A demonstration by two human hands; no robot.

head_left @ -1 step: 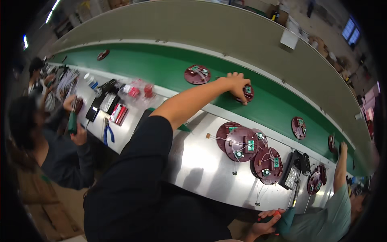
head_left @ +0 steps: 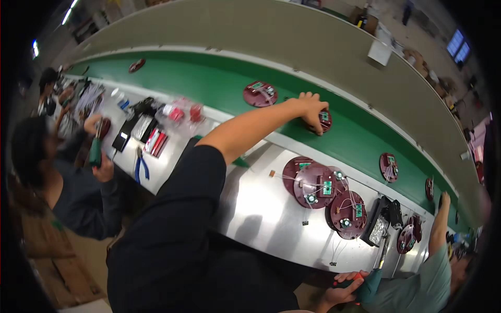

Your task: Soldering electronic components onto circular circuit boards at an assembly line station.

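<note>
Across the green belt [head_left: 209,83] stretches my left arm, and my left hand [head_left: 314,110] is closed over a maroon round disc [head_left: 325,121] with a green circuit board. My fingers cover much of that disc. Low in the view, my right hand [head_left: 342,292] grips a green and red electric screwdriver [head_left: 369,286]. Its shaft slants up past the table's near edge. On the metal table [head_left: 250,208], several similar discs [head_left: 309,192] overlap, with small boards, round parts and loose white wires.
More discs [head_left: 260,94] lie along the belt. Blue-handled pliers [head_left: 140,166], red packs [head_left: 155,142] and plastic bags [head_left: 182,116] are at left. A black tray [head_left: 374,229] sits right of the discs. Co-workers sit both sides; one's arm [head_left: 439,224] reaches to the belt. A panel [head_left: 235,34] stands behind.
The whole view has shifted slightly. My left hand stays on the disc, and my right hand keeps hold of the electric screwdriver. The right co-worker's hand is a little lower.
</note>
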